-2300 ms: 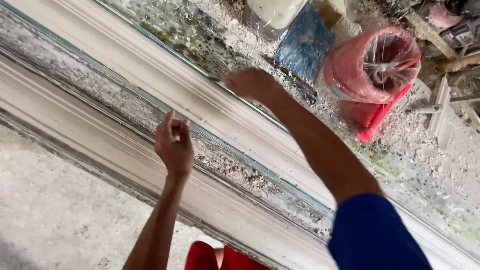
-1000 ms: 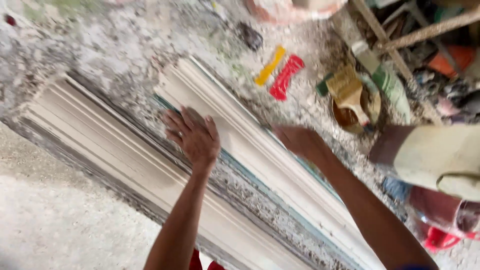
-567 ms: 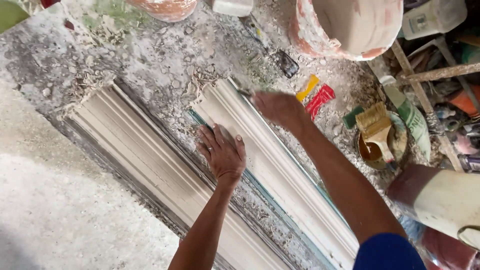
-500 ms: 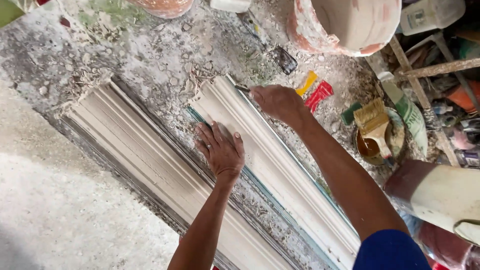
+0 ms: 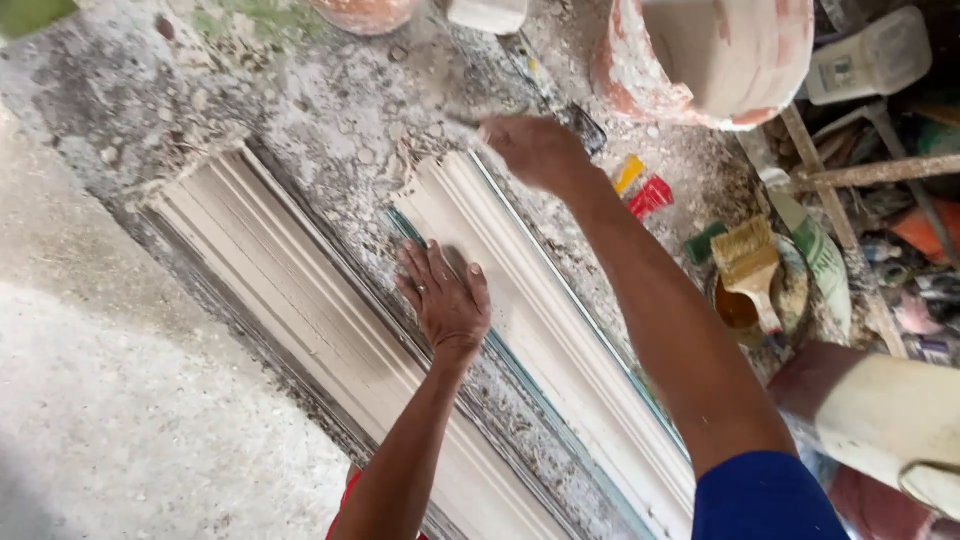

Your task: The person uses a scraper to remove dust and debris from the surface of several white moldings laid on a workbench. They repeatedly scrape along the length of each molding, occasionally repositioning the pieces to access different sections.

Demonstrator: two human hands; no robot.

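Head view: since half a second ago the right hand point(image 5: 535, 150) has moved off the upper end of the near moulding point(image 5: 530, 310) to the bench point(image 5: 300, 110) just beyond it, beside a dark tool point(image 5: 585, 128). Over the same interval the left hand point(image 5: 445, 300) has stayed put. The work therefore appears to be shifting from the cast itself to the debris-strewn area at its head.

Left hand: fingers spread and flat, palm down on the moulding's left edge, gripping nothing, only pressing. Right hand: fingers curled loosely together; motion blur prevents telling whether anything is pinched between them.

The moulding lies diagonally on the bench, upper end near the right hand, running down to the lower right. A second moulding point(image 5: 290, 300) lies parallel on its left, apart from it. A bucket point(image 5: 720, 60) stands at top right, and a brush point(image 5: 750, 265) rests on a small pot to the right.
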